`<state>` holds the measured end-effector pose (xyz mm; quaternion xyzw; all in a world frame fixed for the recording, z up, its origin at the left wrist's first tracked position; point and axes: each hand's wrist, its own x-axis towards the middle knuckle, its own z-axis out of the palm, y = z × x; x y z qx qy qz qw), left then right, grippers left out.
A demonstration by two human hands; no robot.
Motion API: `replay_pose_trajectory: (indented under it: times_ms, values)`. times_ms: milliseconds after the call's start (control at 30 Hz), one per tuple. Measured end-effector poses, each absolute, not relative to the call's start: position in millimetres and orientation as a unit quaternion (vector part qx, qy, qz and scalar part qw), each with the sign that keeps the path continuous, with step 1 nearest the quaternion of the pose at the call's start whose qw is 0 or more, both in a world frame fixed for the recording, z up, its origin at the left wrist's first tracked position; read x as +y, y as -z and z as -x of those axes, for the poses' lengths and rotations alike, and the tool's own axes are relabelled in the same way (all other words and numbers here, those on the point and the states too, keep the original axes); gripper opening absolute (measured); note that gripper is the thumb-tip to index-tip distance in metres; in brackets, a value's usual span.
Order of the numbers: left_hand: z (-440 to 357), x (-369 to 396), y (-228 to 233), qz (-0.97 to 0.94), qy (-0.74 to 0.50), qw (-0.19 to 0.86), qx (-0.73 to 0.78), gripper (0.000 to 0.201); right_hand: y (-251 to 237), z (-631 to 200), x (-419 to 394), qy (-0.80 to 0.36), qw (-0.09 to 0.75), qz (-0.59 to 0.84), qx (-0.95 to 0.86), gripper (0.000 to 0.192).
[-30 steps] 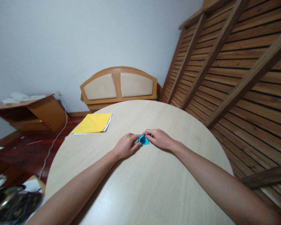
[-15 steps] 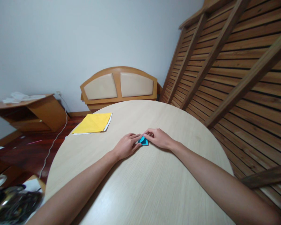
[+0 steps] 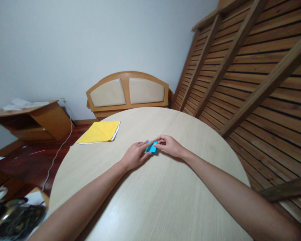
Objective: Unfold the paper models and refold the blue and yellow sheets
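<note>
A small piece of folded blue paper (image 3: 152, 148) lies on the pale wooden table (image 3: 150, 201), between my two hands. My left hand (image 3: 135, 154) holds it from the left, index finger across its upper part and thumb at the lower edge. At the upper right corner, my right hand (image 3: 168, 146) pinches the paper between thumb and fingers. Parts of the paper are covered by the fingers, so its full fold cannot be made out.
Yellow paper sheets (image 3: 100, 131) with white ones beneath lie at the table's left. Behind the table stands a padded headboard (image 3: 127, 90). A slatted wooden frame (image 3: 253, 77) leans on the right. A low desk (image 3: 47, 117) and a white cable (image 3: 57, 152) are left.
A raised, curved flap of the blue paper now lies flatter. My right hand has shifted slightly up, and the paper has moved a little left and up.
</note>
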<state>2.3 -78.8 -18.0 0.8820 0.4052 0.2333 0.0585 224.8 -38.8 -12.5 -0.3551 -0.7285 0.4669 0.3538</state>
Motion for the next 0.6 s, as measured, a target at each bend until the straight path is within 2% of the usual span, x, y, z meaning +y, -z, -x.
replay_pose_trajectory:
  times_ms: [467, 600]
  values:
    - [-4.7, -84.1, 16.8, -0.818, -0.311, 0.127, 0.467, 0.064, 6.4, -222.1, -41.4, -0.521, 0.390, 0.340, -0.679, 0.039]
    - [-7.5, -84.0, 17.0, -0.792, -0.333, 0.178, 0.480, 0.061, 7.4, -221.0, -40.9, -0.513, 0.398, 0.343, -0.679, 0.041]
